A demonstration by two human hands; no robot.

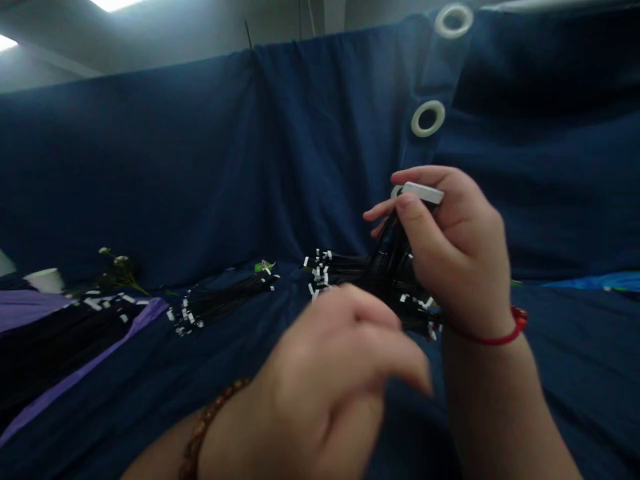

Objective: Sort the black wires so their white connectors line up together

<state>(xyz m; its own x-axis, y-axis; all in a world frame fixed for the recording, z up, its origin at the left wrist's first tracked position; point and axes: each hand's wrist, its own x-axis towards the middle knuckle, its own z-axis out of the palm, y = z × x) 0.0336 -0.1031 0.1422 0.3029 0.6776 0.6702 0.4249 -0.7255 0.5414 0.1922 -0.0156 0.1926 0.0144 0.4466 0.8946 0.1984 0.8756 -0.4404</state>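
My right hand is raised right of the middle, with its thumb and fingers closed on a bundle of thin black cords. A white tag sits under the thumb tip at the top of this bundle. The cords hang down from the grip, and their lower ends are hidden behind my left hand. That hand is lower and nearer the camera, blurred, with bent fingers. A gap shows between its forefinger and thumb, and I see nothing held there.
On the dark blue cloth lie more black cord bundles with white ends. At the left, a purple-edged wrap holds black cords near a white cup and flower sprigs. Behind hangs a blue curtain with ring eyelets.
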